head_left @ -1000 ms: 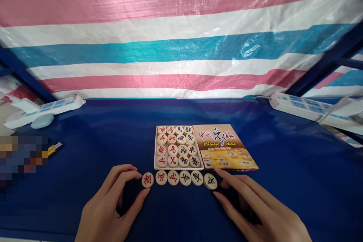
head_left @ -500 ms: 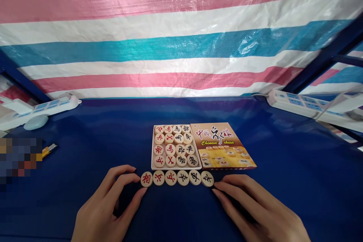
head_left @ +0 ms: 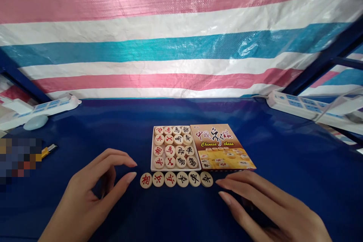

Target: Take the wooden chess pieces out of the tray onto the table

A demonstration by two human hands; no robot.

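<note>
A row of several round Chinese chess pieces (head_left: 170, 179) lies in front of a white box tray (head_left: 152, 162), red characters on the left and black on the right. More pieces (head_left: 169, 151) fill the tray in rows. Against its right side lies the printed box lid (head_left: 224, 145) marked "Chinese chess". My left hand (head_left: 99, 189) hovers left of the row, thumb and fingers apart, holding nothing. Just past the row's right end, my right hand (head_left: 263, 204) is empty too, its thumb and fingertips separated and close to the last black piece (head_left: 207, 179).
The blue table (head_left: 127, 113) meets a striped plastic sheet (head_left: 170, 49) at the back. White power strips stand at the left (head_left: 56, 107) and right (head_left: 300, 104). A light mouse (head_left: 36, 122) and a yellow utility knife (head_left: 48, 151) lie at left, near a blurred patch.
My left hand has let go of the leftmost red piece and drawn back left. My right hand has come off the rightmost black piece, shifting slightly right. The row stays in place.
</note>
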